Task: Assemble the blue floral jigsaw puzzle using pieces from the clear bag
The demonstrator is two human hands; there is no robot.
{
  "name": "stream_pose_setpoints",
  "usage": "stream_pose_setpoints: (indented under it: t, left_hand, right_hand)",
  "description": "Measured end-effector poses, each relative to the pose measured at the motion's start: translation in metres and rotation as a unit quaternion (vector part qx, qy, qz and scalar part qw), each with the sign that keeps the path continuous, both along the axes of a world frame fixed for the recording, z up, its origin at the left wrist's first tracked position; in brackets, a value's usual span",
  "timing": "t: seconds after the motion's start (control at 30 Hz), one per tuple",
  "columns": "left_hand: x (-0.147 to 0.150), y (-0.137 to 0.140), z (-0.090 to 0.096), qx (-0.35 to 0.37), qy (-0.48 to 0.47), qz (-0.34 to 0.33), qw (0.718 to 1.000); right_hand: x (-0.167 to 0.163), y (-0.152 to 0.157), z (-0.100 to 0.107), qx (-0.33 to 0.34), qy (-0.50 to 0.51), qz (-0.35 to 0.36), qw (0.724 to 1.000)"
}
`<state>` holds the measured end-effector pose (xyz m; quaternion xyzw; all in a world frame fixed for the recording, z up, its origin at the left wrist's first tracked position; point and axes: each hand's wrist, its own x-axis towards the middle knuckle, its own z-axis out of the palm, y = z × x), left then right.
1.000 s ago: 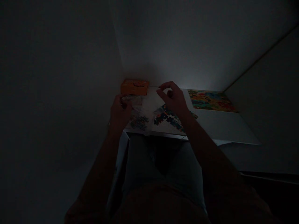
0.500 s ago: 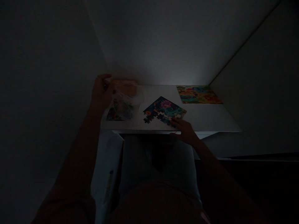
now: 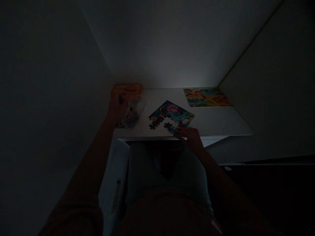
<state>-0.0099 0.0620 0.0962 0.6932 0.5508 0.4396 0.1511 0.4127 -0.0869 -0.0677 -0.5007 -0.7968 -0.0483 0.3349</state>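
Observation:
In dim light, a partly assembled jigsaw puzzle (image 3: pixel 176 109) with a pink flower lies turned at an angle on the white table. My right hand (image 3: pixel 193 137) grips a small joined section of puzzle pieces (image 3: pixel 170 128) by the puzzle's near corner, close to the table's front edge. A gap shows between this section and the puzzle's left part. On the left, my left hand (image 3: pixel 117 106) has its fingers closed on a clear plastic bag (image 3: pixel 133 114), blurred by motion. The bag hangs over a dark printed picture, which it and the hand mostly cover.
An orange box (image 3: pixel 129 90) stands at the back left against the wall. A colourful animal picture (image 3: pixel 208 97) lies flat at the back right of the white table (image 3: pixel 216 123). Walls close in behind and on both sides.
My left hand has come down and right with the plastic bag, uncovering more of the orange box. My right hand has drawn slightly toward me with the joined section, leaving more of the puzzle visible.

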Motion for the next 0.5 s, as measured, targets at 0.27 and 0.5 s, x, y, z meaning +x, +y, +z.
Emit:
stream_pose_setpoints:
  t: [0.27, 0.5]
  left_hand:
    - [0.009, 0.008, -0.001, -0.028, -0.030, 0.006, 0.999]
    - [0.020, 0.002, 0.004, -0.088, -0.048, 0.038, 0.994]
  right_hand:
    - [-0.004, 0.019, 0.012, -0.046, 0.091, -0.027, 0.994]
    - [-0.023, 0.062, 0.083, -0.010, 0.224, -0.053, 0.973]
